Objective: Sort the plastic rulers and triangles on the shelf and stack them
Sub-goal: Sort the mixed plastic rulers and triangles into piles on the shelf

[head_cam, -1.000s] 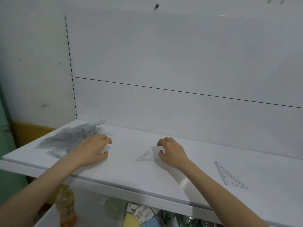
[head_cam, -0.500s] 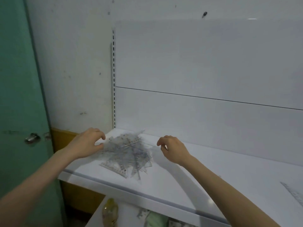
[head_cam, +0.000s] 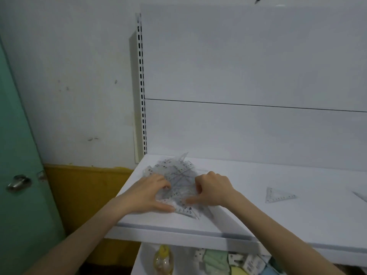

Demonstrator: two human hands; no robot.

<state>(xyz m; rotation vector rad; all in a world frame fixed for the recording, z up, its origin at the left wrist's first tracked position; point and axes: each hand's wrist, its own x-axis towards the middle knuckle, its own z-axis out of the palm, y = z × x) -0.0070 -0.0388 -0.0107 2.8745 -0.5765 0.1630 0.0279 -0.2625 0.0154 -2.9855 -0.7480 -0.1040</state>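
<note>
- left hand (head_cam: pixel 148 192): lower centre of frame, lying on the left part of the pile (head_cam: pixel 178 171) of clear plastic rulers & triangles. Grip half spread: fingers bent w/ tips down on the plastic, thumb straight along the pile's near edge. It presses on the pile and nothing is wrapped in it.
- right hand (head_cam: pixel 213 190): just right of the left one, on the pile's right part. Grip pulled in tight: fingers curled under, knuckles up, thumb stretched left & flat on the plastic. Can't tell if a piece is pinched btw thumb & fingers.
- Pile: loose heap, pieces crossing at all angles, on the left end of the white shelf (head_cam: pixel 297 215), near its left edge & reaching back toward the rear panel. Scale marks show on the near pieces.
- Lone triangle (head_cam: pixel 279 195): flat on the shelf, right of centre, well apart from the pile & both hands.
- Ruler tip (head_cam: pixel 360 196): at right edge of frame, cut off, flat on the shelf.
- Slotted post (head_cam: pixel 141 86): upright at the shelf's back left corner.
- Green door (head_cam: pixel 15 155) w/ metal handle (head_cam: pixel 18 182): left edge of frame.
- Below the shelf, bottom centre: bottle (head_cam: pixel 163 259) w/ yellow cap & some soft packs, too blurred to tell.
</note>
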